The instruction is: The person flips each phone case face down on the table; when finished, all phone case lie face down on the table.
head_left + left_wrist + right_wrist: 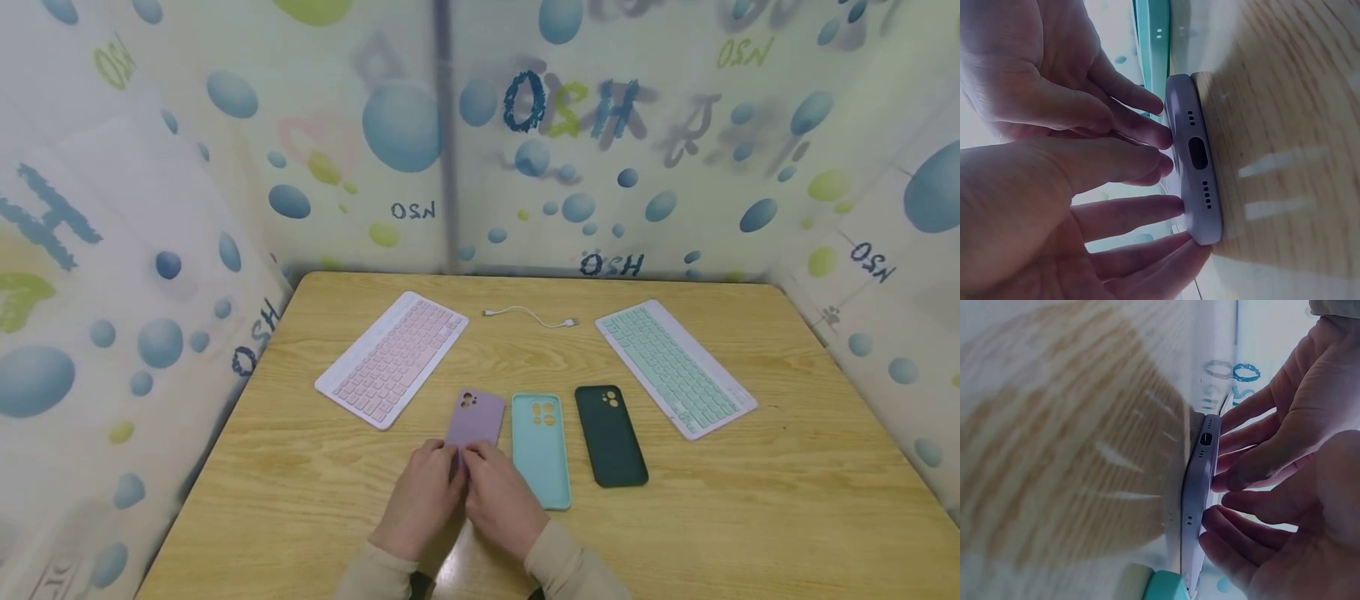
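Touching the purple phone case (480, 423) at its near part with the fingertips of both the left hand (422, 502) and the right hand (504, 502). Set close together, with fingers somewhat spread and fairly straight, resting tips against the case. Hard to tell, from such low wrist angles, whether thumb meets thumb. Clad at the wrists in beige sleeves (581, 560).

Lying back up on the wooden table (292, 508), with camera cutouts toward the far side and, in both wrist views, with a port opening between small holes on the near edge.

Flanked just to the right by a turquoise phone case (538, 450), hollow side up, partly hidden behind the right hand. Followed farther right by a dark green phone case (611, 442), back up and slightly slanted.

Bordered beyond by a pink-keyed keyboard (397, 358) on the left and a mint-keyed keyboard (671, 367) on the right, both angled. Accompanied, between their far ends, by a curved white cable (530, 313). Enclosed by walls (495, 200) printed with bubbles and letters.
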Demonstrator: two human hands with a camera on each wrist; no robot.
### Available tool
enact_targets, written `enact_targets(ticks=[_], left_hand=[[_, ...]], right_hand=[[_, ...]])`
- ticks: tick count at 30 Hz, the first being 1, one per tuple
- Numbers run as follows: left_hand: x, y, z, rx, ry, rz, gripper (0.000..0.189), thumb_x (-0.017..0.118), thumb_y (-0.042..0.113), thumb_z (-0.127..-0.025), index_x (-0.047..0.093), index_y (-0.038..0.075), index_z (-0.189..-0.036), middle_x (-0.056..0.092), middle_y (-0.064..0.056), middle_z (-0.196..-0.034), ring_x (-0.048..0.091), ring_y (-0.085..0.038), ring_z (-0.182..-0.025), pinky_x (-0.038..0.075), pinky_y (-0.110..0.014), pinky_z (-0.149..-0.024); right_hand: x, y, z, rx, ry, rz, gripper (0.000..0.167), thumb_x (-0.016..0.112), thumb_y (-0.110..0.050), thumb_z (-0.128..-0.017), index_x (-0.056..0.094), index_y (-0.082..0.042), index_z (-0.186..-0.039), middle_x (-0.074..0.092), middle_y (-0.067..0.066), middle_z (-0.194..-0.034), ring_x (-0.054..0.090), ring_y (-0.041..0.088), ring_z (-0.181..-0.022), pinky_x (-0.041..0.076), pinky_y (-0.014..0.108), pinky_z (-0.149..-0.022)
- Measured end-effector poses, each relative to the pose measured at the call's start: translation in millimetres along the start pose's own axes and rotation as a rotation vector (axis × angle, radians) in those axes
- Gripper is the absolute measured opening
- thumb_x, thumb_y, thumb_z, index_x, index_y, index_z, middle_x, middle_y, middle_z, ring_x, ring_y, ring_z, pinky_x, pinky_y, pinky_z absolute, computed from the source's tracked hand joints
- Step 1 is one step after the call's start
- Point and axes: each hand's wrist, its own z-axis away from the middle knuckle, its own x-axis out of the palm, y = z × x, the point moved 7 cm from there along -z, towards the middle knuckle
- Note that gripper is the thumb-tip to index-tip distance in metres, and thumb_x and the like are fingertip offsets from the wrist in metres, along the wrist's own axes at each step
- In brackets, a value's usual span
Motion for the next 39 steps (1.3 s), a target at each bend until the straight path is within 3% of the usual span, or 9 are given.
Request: enact_targets(ticks=[7,19,23,27,33,36,39], left_hand=[[-1.0,-3.1,0.8,-0.032,-0.01,-0.005,0.015,0.07,0.008,-0.084,0.071,-0.003,-0.093,0.067,-0.019,-0.094,0.066,-0.033,-0.084,0.057,-0.047,-0.073],[-3.6,-4.9,0.1,-0.072,-0.039,0.001,0.02,0.072,0.01,-0.084,0.071,-0.005,-0.097,0.066,-0.025,-0.1,0.066,-0.038,-0.09,0.057,-0.051,-0.074],[-3.2,-4.7,0.6,-0.094,-0.074,-0.042,0.027,0.074,0.016,-0.084,0.069,-0.003,-0.102,0.066,-0.024,-0.106,0.064,-0.038,-0.093,0.057,-0.052,-0.072],[-5.2,-0.3,0.4,-0.106,-0.078,-0.06,0.043,0.075,0.022,-0.084,0.064,-0.003,-0.117,0.063,-0.024,-0.116,0.063,-0.037,-0.101,0.057,-0.051,-0.078],[1.0,32.3,-2.1,0.039,-0.023,-0.021,0.047,0.078,0.021,-0.082,0.063,-0.009,-0.115,0.065,-0.024,-0.112,0.066,-0.035,-0.099,0.059,-0.046,-0.079],[12.1,48.5,-1.7,0.106,-0.051,0.001,0.045,0.078,0.02,-0.082,0.064,-0.012,-0.111,0.066,-0.024,-0.108,0.067,-0.034,-0.097,0.058,-0.044,-0.082],[26.2,60.3,-0.8,0.124,-0.121,0.018,0.045,0.076,0.021,-0.084,0.064,-0.013,-0.111,0.066,-0.023,-0.108,0.067,-0.033,-0.097,0.057,-0.043,-0.084]], right_hand=[[4.9,-3.3,-0.9,-0.039,-0.02,0.05,0.037,0.052,0.0,-0.086,0.065,0.007,-0.12,0.065,0.017,-0.119,0.063,0.027,-0.111,0.053,0.037,-0.097],[2.0,-8.4,1.0,-0.068,-0.01,0.069,0.037,0.054,0.0,-0.086,0.065,0.005,-0.12,0.063,0.015,-0.124,0.061,0.026,-0.115,0.051,0.037,-0.101],[-5.0,-3.6,3.5,-0.092,-0.046,0.007,0.034,0.052,-0.001,-0.09,0.065,0.004,-0.122,0.062,0.017,-0.127,0.06,0.028,-0.118,0.05,0.039,-0.103],[-25.3,12.8,7.7,-0.039,-0.018,-0.075,0.03,0.052,-0.004,-0.096,0.064,0.005,-0.122,0.06,0.02,-0.132,0.058,0.032,-0.123,0.049,0.043,-0.104],[-61.6,49.6,28.6,0.133,0.129,0.004,0.028,0.057,-0.004,-0.094,0.066,0.008,-0.118,0.058,0.022,-0.132,0.06,0.036,-0.119,0.052,0.048,-0.096],[-68.2,62.9,38.8,0.201,0.138,0.045,0.028,0.057,-0.004,-0.093,0.066,0.01,-0.116,0.058,0.025,-0.131,0.06,0.039,-0.117,0.052,0.051,-0.096],[-67.4,71.6,46.0,0.241,0.108,0.045,0.029,0.057,-0.003,-0.092,0.064,0.013,-0.116,0.057,0.028,-0.131,0.06,0.042,-0.116,0.052,0.052,-0.095]])
